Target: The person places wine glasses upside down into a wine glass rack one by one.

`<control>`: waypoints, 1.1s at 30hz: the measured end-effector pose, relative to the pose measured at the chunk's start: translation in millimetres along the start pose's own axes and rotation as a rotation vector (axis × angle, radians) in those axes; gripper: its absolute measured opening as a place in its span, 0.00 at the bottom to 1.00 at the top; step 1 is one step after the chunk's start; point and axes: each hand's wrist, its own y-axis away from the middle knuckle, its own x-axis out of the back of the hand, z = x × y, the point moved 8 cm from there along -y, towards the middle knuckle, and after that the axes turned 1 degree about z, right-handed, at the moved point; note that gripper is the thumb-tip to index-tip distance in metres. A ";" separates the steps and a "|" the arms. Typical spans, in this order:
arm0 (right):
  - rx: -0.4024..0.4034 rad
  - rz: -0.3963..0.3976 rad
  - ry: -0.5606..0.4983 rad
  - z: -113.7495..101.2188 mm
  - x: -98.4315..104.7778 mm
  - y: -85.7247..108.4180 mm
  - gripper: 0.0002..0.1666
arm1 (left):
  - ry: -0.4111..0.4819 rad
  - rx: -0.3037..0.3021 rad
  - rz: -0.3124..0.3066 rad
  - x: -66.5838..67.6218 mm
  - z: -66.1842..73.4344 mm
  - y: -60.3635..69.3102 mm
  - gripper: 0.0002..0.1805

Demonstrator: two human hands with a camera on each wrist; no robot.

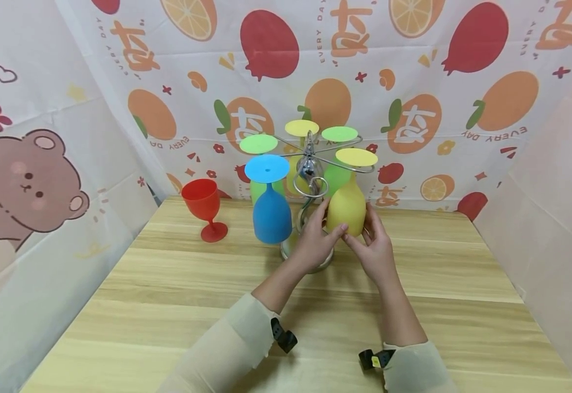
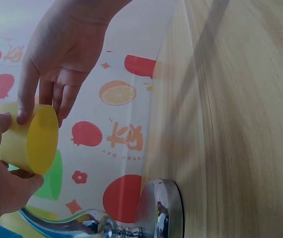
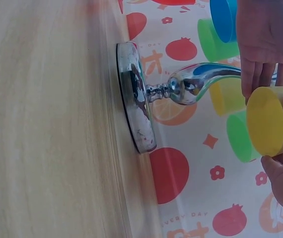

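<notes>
A yellow plastic goblet (image 1: 347,210) hangs upside down by its round foot from the front right arm of a chrome stemware rack (image 1: 310,164). My left hand (image 1: 314,238) holds the goblet's bowl from the left, thumb across its front. From the right, my right hand (image 1: 376,252) grips the same bowl, thumb near the rim. Both wrist views show the goblet's open mouth between the hands. A blue goblet (image 1: 272,215) hangs upside down at the rack's front left. Behind it hangs a green goblet (image 1: 258,144), partly hidden.
Another yellow goblet (image 1: 302,128) and another green goblet (image 1: 339,134) hang at the rack's back. Left of the rack, a red goblet (image 1: 201,202) stands upright on the wooden table (image 1: 168,305). A fruit-print cloth (image 1: 276,71) hangs behind the table.
</notes>
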 end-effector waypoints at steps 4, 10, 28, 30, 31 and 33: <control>-0.002 -0.001 0.005 0.2 -0.4 1.2 0.51 | -0.005 0.001 -0.003 -0.1 0.2 1.8 0.42; 0.005 0.004 -0.006 -0.5 -0.4 2.0 0.50 | -0.022 0.004 -0.002 -0.9 0.5 1.6 0.42; 0.022 0.001 -0.022 -2.9 -3.7 1.9 0.50 | -0.066 0.028 0.013 1.9 0.6 4.2 0.43; 0.022 0.000 -0.020 -3.2 -4.0 1.9 0.50 | -0.068 0.030 0.016 2.6 0.6 4.5 0.43; 0.022 0.000 -0.018 -3.4 -4.1 1.9 0.50 | -0.069 0.027 0.019 3.3 1.3 4.9 0.43; 0.021 0.000 -0.015 -3.5 -4.1 1.6 0.50 | -0.077 0.013 0.029 4.9 3.0 5.2 0.44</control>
